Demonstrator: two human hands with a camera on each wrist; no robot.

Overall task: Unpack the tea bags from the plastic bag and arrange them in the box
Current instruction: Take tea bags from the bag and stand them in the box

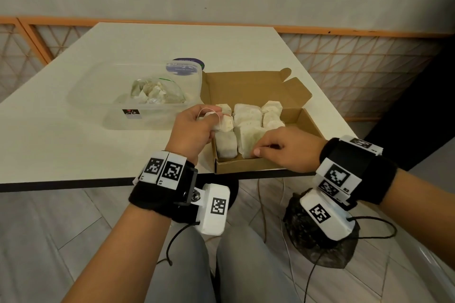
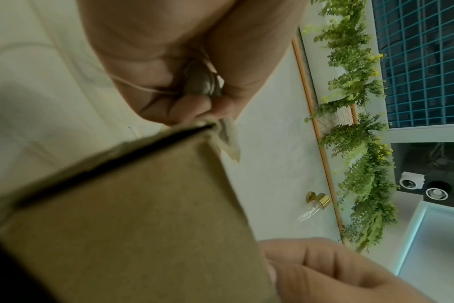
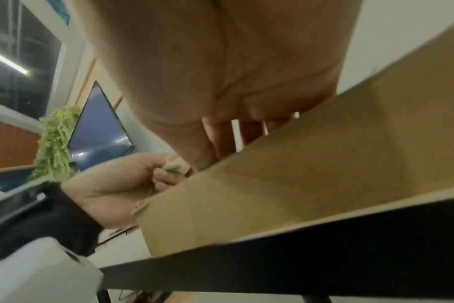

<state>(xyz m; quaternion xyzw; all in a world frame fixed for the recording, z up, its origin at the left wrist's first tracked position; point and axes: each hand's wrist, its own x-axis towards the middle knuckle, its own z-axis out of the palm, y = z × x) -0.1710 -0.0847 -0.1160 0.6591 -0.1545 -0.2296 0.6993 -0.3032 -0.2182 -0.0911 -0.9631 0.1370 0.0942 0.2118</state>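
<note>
While the left hand point(image 1: 194, 128) pinches a tea bag point(image 1: 224, 123) over the box point(image 1: 304, 119), the right hand's point(image 1: 288, 149) curled fingers press the packed row beside it; that dangling string point(image 1: 205, 109) could snag and drag neighbours out. More wait in the plastic bag point(image 1: 157, 92) beyond the left hand.

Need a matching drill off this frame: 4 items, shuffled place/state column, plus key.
Items:
1. left hand
2. right hand
3. plastic bag
4. cardboard box

States:
A. lies in the clear tub
B. lid open, rows of tea bags inside
C. holds a tea bag over the box
D. rests on the box's near edge

Pairs: 1-C, 2-D, 3-A, 4-B
</note>
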